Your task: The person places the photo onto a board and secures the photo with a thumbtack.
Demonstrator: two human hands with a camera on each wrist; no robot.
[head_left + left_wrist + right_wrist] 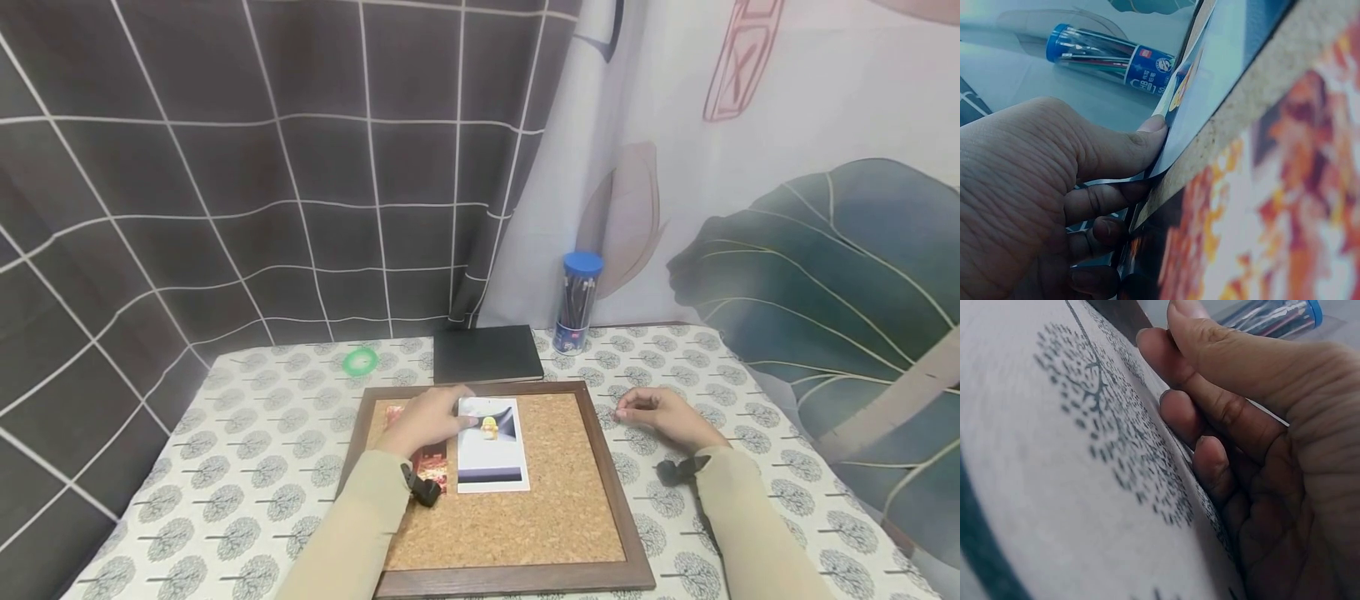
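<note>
My left hand (429,419) reaches over the corkboard and pinches the left edge of a photo card (491,475) between thumb and fingers. The card is white with a small yellow figure and a dark band near its bottom; its held edge bends up in the left wrist view. Beneath that hand, a red-orange picture (432,475) lies on the board, partly hidden. Right of the wooden frame, my right hand (667,417) rests on the tablecloth, fingers loosely curled and thumb touching the index finger. Nothing shows in its grasp.
The brown-framed corkboard (555,529) lies on a tree-print tablecloth (247,467). Behind it are a black notebook (487,354) and a clear blue-lidded tub of pencils (576,304). A green ring-shaped object (360,362) sits at the back left. Curtains (315,167) hang behind the table.
</note>
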